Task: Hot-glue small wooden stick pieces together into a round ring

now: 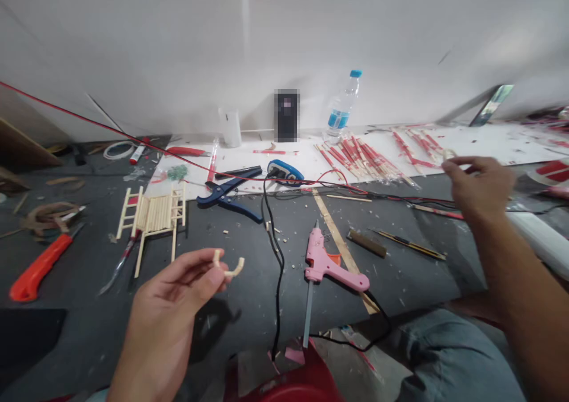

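Pinched between the thumb and fingers of my left hand [180,295] is a small U-shaped piece of pale sticks [232,271], held above the dark tabletop. Behind that hand a little stick chair [155,215] stands on the table. My right hand [480,185] is raised at the right with thumb and index finger together; a small pale thing [448,154] shows at the fingertips, too small to name. A pink glue gun [317,257] lies between the hands, its glue stick pointing toward me.
Blue cutters [226,191], a black cable [281,271], a power strip [284,174] and a red-handled knife [42,268] lie on the table. Bundled sticks [364,159] and a bottle [343,108] are at the back. A red wire [133,138] crosses overhead.
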The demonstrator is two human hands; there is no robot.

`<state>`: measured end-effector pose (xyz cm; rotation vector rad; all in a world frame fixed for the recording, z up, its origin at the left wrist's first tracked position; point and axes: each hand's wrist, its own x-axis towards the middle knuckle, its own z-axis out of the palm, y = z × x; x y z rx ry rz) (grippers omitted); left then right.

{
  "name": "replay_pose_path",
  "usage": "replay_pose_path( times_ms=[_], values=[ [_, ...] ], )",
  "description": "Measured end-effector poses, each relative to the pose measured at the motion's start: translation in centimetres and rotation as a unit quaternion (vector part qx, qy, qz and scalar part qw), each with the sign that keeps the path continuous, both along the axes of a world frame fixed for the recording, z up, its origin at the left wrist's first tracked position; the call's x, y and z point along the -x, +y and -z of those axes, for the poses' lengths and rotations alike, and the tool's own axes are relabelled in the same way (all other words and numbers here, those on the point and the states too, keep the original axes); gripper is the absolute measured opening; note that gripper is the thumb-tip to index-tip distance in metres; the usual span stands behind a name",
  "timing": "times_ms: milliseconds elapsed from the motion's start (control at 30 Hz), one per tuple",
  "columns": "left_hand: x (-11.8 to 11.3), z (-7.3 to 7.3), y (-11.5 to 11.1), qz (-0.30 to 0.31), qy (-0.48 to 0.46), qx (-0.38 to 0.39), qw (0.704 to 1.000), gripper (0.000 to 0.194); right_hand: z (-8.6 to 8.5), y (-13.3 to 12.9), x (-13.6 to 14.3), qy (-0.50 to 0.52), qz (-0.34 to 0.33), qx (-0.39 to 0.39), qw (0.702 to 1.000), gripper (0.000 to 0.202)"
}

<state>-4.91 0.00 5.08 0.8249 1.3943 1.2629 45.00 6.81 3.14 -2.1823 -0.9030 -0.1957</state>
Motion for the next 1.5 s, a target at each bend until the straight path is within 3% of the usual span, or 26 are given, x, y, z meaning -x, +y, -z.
replay_pose_path(
  times_ms=[67, 133, 167, 233, 300, 367, 467, 667, 867, 1500],
  values=[
    [-0.8, 0.3, -0.2, 0.018, -0.023, 0.01, 1.0, 0.043, -1.5, -1.3, 4.1, -0.016, -0.026, -0.088, 0.996, 0.011],
    [-1.5, 0.7, -0.4, 0.038, -0.045, 0.011, 0.998, 0.041, -2.5, -4.0, 9.6, -0.049, -0.125, -0.161, 0.978, 0.007],
    [-1.8, 0.8, -0.6, 0.051, -0.052, 0.009, 0.997, 0.039, -2.9, -5.7, 12.6, -0.1, -0.241, -0.211, 0.942, 0.006],
    [-2.4, 1.2, -0.9, 0.076, -0.056, 0.004, 0.996, 0.035, -3.2, -8.9, 18.2, -0.157, -0.451, -0.191, 0.858, 0.013],
    [-2.9, 1.5, -1.2, 0.091, -0.056, -0.001, 0.994, 0.031, -3.1, -11.0, 22.5, -0.129, -0.575, -0.169, 0.79, 0.016],
    [-3.4, 1.7, -1.5, 0.098, -0.06, -0.003, 0.993, 0.031, -2.7, -11.9, 24.8, -0.125, -0.598, -0.174, 0.772, 0.015],
    [-4.1, 1.6, -1.6, 0.105, -0.096, 0.016, 0.99, 0.033, -1.8, -11.7, 25.7, -0.126, -0.592, -0.17, 0.778, 0.014],
    [-4.9, 1.1, -1.6, 0.118, -0.173, 0.051, 0.977, 0.035, -0.8, -11.4, 26.0, -0.126, -0.594, -0.167, 0.777, 0.013],
    [-4.8, 1.3, -1.9, 0.127, -0.177, 0.063, 0.974, 0.036, -0.4, -11.6, 26.2, -0.134, -0.593, -0.172, 0.775, 0.016],
    [-4.0, 1.7, -1.8, 0.183, -0.244, 0.119, 0.945, 0.033, -0.9, -11.7, 25.2, -0.21, -0.632, -0.142, 0.732, 0.016]
  ],
)
